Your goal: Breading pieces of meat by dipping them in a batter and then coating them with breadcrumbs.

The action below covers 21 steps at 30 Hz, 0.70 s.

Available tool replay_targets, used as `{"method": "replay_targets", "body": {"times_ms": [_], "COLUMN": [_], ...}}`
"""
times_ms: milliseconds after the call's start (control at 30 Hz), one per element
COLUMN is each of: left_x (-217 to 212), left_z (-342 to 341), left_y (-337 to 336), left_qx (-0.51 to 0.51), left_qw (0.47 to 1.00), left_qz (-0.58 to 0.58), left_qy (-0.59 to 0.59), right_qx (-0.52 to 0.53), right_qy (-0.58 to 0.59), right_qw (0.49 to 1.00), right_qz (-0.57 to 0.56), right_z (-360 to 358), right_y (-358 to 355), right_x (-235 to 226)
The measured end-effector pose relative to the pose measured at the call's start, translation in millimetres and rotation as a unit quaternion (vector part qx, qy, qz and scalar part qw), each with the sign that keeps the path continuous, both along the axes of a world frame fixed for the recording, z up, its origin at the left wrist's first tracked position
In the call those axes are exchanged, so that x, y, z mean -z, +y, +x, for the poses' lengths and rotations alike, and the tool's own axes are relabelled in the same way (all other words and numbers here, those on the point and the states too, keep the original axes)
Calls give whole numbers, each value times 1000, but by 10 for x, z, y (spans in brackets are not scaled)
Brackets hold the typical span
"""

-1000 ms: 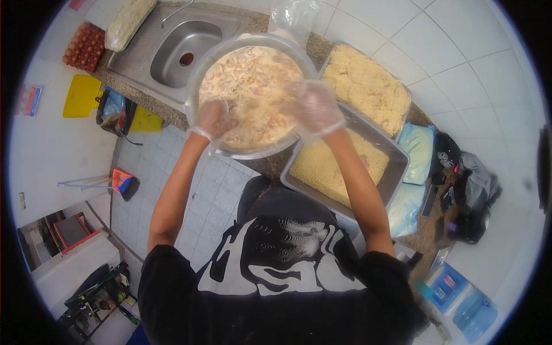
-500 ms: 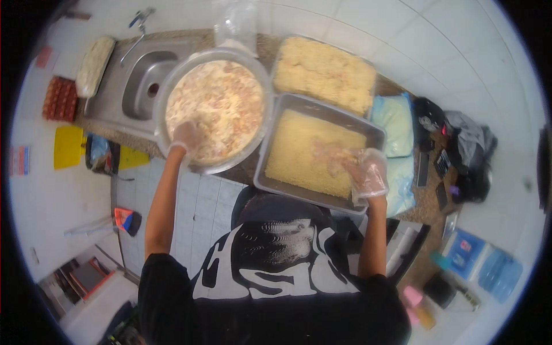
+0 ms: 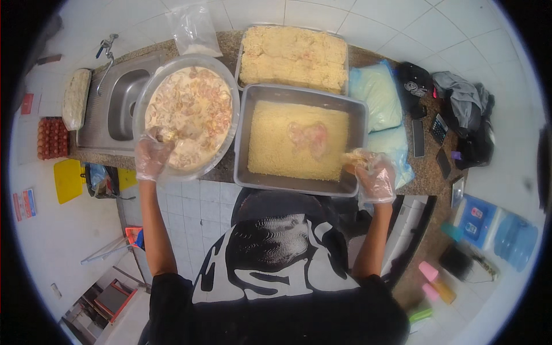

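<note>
My left hand (image 3: 153, 156), in a clear plastic glove, is at the near left part of a round bowl (image 3: 138, 106) of raw meat pieces in creamy batter (image 3: 192, 112). Its fingers are curled, with a pale, wet lump at their tips that I cannot make out. My right hand (image 3: 375, 174), gloved too, hovers over the near right rim of a grey tub (image 3: 245, 129). Crumbs coat its fingers, which reach forward and hold nothing I can see. On the bed of yellow crumbs (image 3: 276, 141) in the tub lies a flat piece of raw meat (image 3: 309, 138).
Behind the tub stands a tray of crumb-coated pieces (image 3: 293, 57). Bags of pale crumbs (image 3: 376, 98) lie to the right, near phones and a calculator (image 3: 439, 129). At the left are a sink (image 3: 126, 103) and egg trays (image 3: 53, 138). A clear bag (image 3: 194, 34) stands behind the bowl.
My left hand has lifted out of the batter toward the bowl's near left edge. My right hand has drawn away from the meat toward the tub's right rim. The view has shifted.
</note>
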<state>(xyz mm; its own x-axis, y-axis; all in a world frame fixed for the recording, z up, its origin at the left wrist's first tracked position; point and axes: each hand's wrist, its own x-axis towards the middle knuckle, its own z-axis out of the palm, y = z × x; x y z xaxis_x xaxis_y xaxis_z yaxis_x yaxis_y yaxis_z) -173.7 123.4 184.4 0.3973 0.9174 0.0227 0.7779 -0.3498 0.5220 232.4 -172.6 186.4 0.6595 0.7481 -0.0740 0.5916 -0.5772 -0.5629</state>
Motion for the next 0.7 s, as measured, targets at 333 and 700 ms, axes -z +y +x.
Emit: {"method": "replay_targets", "body": {"times_ms": [333,700], "left_x": [-495,1254], "left_z": [931,2330], "left_y": [-565,-76], "left_qx": [194,406], "left_qw": [978,913], "left_qz": [4,2], "left_qy": [-79,46], "right_qx": [-137,-188], "right_qy": [-84,-122], "right_qw": [983,968], "right_qz": [-89,-111], "right_z": [193,590], "right_y": [42,901], "right_x": [112,1037]}}
